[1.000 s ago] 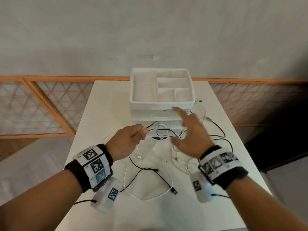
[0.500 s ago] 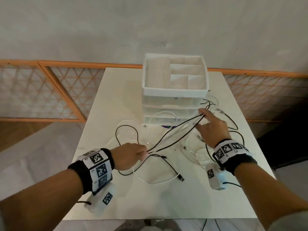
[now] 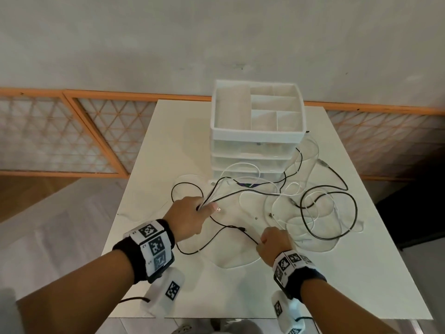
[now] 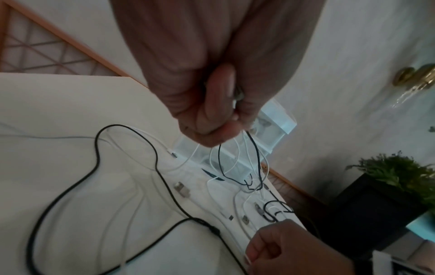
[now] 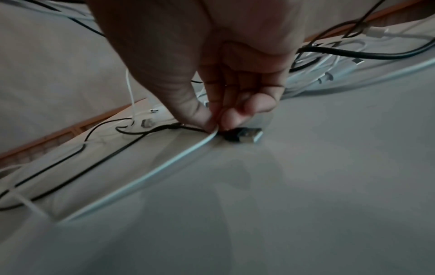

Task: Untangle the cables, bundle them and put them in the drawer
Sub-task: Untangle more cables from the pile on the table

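A tangle of black and white cables (image 3: pixel 313 208) lies on the white table (image 3: pixel 168 141) in front of the white drawer unit (image 3: pixel 256 138). My left hand (image 3: pixel 190 218) grips a bunch of black and white cable strands (image 4: pixel 237 160) in its fist, left of the tangle. My right hand (image 3: pixel 272 242) is near the table's front. Its thumb and forefinger pinch the black cable (image 5: pixel 150 132) just behind its USB plug (image 5: pixel 247 134). A white cable (image 5: pixel 164 165) also runs up between those fingertips.
The drawer unit has a divided open tray (image 3: pixel 231 104) on top and clear drawers (image 3: pixel 250 160) that look shut. An orange lattice railing (image 3: pixel 60 133) runs behind the table. A potted plant (image 4: pixel 400 174) stands beyond the right edge.
My right hand left the strands by the drawer unit, came back to the table's front and pinched the black cable's plug end. The stretched strands have gone slack. My left hand kept its grip.
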Available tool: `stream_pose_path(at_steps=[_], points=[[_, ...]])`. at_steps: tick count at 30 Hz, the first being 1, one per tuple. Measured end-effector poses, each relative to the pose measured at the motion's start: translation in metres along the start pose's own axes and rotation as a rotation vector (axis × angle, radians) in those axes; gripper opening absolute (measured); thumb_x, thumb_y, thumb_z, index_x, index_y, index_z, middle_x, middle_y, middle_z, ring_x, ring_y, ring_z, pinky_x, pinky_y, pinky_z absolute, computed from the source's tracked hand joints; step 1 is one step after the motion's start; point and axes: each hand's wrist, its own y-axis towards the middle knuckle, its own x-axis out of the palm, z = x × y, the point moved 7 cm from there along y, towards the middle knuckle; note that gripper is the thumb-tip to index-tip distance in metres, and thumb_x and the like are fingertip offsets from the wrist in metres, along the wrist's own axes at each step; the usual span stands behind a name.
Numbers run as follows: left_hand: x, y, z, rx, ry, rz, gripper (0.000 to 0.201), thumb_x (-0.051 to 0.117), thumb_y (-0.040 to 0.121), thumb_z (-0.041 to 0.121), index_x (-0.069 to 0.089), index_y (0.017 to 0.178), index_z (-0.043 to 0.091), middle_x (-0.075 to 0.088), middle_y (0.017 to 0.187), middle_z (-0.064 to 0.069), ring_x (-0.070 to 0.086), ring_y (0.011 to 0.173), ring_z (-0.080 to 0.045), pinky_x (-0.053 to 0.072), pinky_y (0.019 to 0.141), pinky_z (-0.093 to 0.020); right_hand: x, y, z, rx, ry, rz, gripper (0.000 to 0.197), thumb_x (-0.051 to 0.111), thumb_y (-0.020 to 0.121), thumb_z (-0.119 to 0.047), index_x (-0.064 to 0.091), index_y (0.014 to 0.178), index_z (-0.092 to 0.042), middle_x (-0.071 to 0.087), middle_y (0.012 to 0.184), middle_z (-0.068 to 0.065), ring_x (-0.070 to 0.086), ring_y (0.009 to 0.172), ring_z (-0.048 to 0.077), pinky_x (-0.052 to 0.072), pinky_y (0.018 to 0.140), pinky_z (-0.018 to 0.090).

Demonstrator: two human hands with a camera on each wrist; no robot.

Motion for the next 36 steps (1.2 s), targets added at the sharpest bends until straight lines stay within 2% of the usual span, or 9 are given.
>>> stream_pose_path(at_steps=[6, 9, 13, 18, 23, 27, 30, 32, 36], points=[[-0.02, 0.008, 0.014, 0.029, -0.253, 0.07, 0.045, 0.047, 0.101, 0.039, 0.061, 0.076, 0.005, 0.068, 0.063, 0.001, 0.063, 0.063, -0.024, 0.056, 0.072, -0.043, -0.087, -0.023, -0.032, -0.338, 0.281, 0.268, 0.013, 0.064, 0.093, -0.023, 0.075, 0.088, -0.02, 0.07, 0.078, -0.007, 0.063, 0.073, 0.014, 0.047, 0.073, 0.024], [-0.033, 0.012, 0.032, 0.098, -0.406, 0.141, 0.034, 0.047, 0.102, 0.038, 0.064, 0.084, 0.015, 0.077, 0.088, 0.004, 0.068, 0.085, -0.019, 0.053, 0.082, -0.04, -0.14, -0.048, -0.05, -0.484, 0.453, 0.328, 0.009, 0.069, 0.092, -0.022, 0.076, 0.087, -0.023, 0.07, 0.074, -0.011, 0.066, 0.068, 0.008, 0.05, 0.071, 0.022], [-0.02, 0.009, 0.066, 0.146, -0.607, -0.025, 0.028, 0.045, 0.103, 0.039, 0.054, 0.095, 0.014, 0.077, 0.104, 0.002, 0.068, 0.1, -0.022, 0.048, 0.088, -0.036, -0.178, -0.073, -0.072, -0.616, 0.515, 0.358, 0.01, 0.071, 0.09, -0.017, 0.079, 0.086, -0.023, 0.071, 0.074, -0.006, 0.065, 0.064, 0.011, 0.053, 0.067, 0.026], [0.003, -0.001, 0.086, 0.212, -0.611, -0.179, 0.032, 0.039, 0.104, 0.04, 0.049, 0.089, 0.015, 0.059, 0.06, -0.007, 0.069, 0.077, -0.028, 0.047, 0.074, -0.038, -0.21, -0.078, -0.074, -0.618, 0.598, 0.544, 0.009, 0.071, 0.089, -0.014, 0.078, 0.084, -0.018, 0.07, 0.076, -0.004, 0.063, 0.061, 0.014, 0.051, 0.066, 0.029], [-0.004, -0.003, 0.083, 0.216, -0.603, -0.189, 0.035, 0.043, 0.103, 0.038, 0.045, 0.076, 0.015, 0.038, 0.065, 0.004, 0.045, 0.052, -0.013, 0.045, 0.052, -0.029, -0.226, -0.083, -0.056, -0.545, 0.774, 0.642, 0.008, 0.073, 0.089, -0.02, 0.073, 0.081, -0.02, 0.066, 0.066, -0.008, 0.06, 0.057, 0.01, 0.046, 0.055, 0.015], [-0.044, 0.0, 0.089, 0.216, -0.801, -0.041, 0.032, 0.047, 0.102, 0.035, 0.045, 0.076, 0.017, 0.036, 0.062, 0.005, 0.025, 0.046, -0.01, 0.023, 0.038, -0.018, -0.18, -0.047, -0.032, -0.388, 0.543, 0.441, 0.016, 0.072, 0.089, -0.03, 0.073, 0.077, -0.019, 0.056, 0.058, -0.008, 0.05, 0.056, 0.007, 0.041, 0.055, 0.016], [-0.076, -0.003, 0.097, 0.229, -0.938, -0.006, 0.034, 0.053, 0.098, 0.04, 0.045, 0.072, 0.019, 0.036, 0.06, 0.004, 0.024, 0.046, -0.01, 0.021, 0.04, -0.021, -0.116, -0.013, 0.008, -0.128, 0.138, 0.204, 0.021, 0.061, 0.093, -0.038, 0.078, 0.092, -0.025, 0.071, 0.09, 0.003, 0.063, 0.097, 0.025, 0.048, 0.082, 0.029], [-0.084, -0.005, 0.098, 0.216, -0.959, 0.021, 0.033, 0.06, 0.094, 0.038, 0.044, 0.072, 0.019, 0.038, 0.061, 0.003, 0.029, 0.045, -0.009, 0.022, 0.04, -0.021, -0.099, -0.007, 0.018, -0.06, 0.123, 0.15, 0.023, 0.056, 0.095, -0.033, 0.078, 0.09, -0.026, 0.073, 0.098, 0.008, 0.061, 0.104, 0.035, 0.05, 0.09, 0.036], [-0.064, 0.0, 0.086, 0.065, -0.983, 0.044, 0.022, 0.066, 0.093, 0.025, 0.051, 0.079, 0.016, 0.048, 0.065, -0.002, 0.04, 0.048, -0.012, 0.03, 0.038, -0.02, -0.147, -0.025, -0.022, -0.245, 0.336, 0.384, 0.04, 0.058, 0.096, -0.032, 0.059, 0.059, -0.016, 0.059, 0.055, 0.004, 0.063, 0.07, 0.033, 0.05, 0.069, 0.034]])
